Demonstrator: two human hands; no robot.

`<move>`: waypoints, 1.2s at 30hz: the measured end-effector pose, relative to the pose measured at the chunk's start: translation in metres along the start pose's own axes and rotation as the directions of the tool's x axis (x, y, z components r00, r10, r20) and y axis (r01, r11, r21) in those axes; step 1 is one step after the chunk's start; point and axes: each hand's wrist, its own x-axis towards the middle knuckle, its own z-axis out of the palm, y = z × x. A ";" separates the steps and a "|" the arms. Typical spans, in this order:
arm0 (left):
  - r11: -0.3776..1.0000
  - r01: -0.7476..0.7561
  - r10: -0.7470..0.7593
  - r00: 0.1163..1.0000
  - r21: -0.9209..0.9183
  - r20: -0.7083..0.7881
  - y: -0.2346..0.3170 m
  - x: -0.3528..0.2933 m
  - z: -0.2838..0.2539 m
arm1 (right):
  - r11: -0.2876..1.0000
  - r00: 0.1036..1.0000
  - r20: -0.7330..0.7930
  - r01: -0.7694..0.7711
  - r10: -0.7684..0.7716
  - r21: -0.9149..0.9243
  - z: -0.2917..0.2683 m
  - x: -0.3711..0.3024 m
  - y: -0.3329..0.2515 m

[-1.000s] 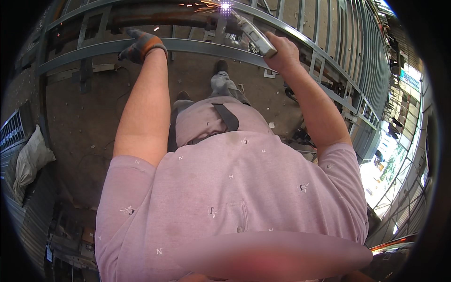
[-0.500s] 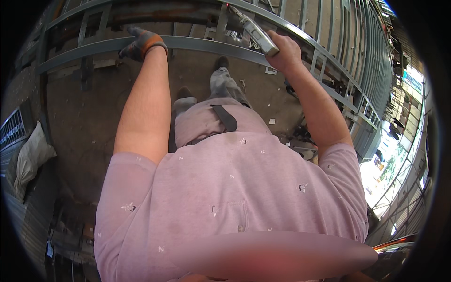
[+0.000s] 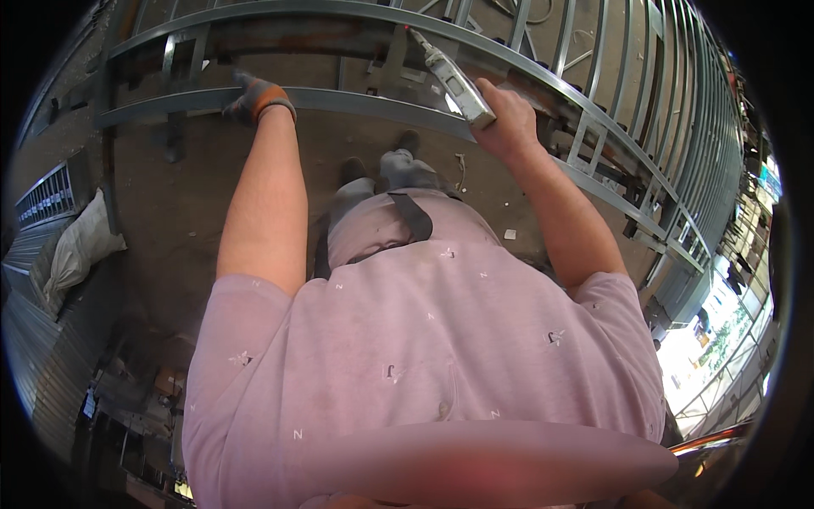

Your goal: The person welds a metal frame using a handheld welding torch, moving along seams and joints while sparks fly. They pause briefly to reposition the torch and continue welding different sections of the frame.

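My left hand, in a grey work glove with an orange cuff, is closed over the near steel rail of a metal frame. One gloved finger sticks up above the rail; the other fingers are partly hidden and blurred. In my bare right hand is a slim, pale grey hand-held tool, its fingers wrapped round the rear end. The tool's narrow nose points away from me and to the left, with a small red light at its tip, beside the far steel rail. Whether the tip touches that rail I cannot tell.
Several upright studs run across the frame's far right part. A brown, rusty beam lies beneath the rails. At the left are a white sack and corrugated metal sheets. Small scraps lie on the floor by my feet.
The scene has shifted rightward and down in view. Against the frame, both hands and the tool sit slightly farther left. Both hands keep their hold.
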 end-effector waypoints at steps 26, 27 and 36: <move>0.994 -0.037 0.101 0.613 -0.099 0.783 -0.100 0.127 -0.030 | 0.917 0.949 -0.249 -0.086 0.195 0.390 -0.022 -0.145 -0.040; 0.989 0.100 0.058 0.423 -0.110 0.904 -0.114 0.132 -0.044 | 0.897 0.934 -0.285 -0.076 0.217 0.435 -0.025 -0.149 -0.058; 0.792 -0.473 -0.217 -0.810 -0.387 0.545 -0.056 -0.170 -0.140 | 0.891 0.864 -0.490 0.129 0.114 0.434 -0.051 -0.182 -0.170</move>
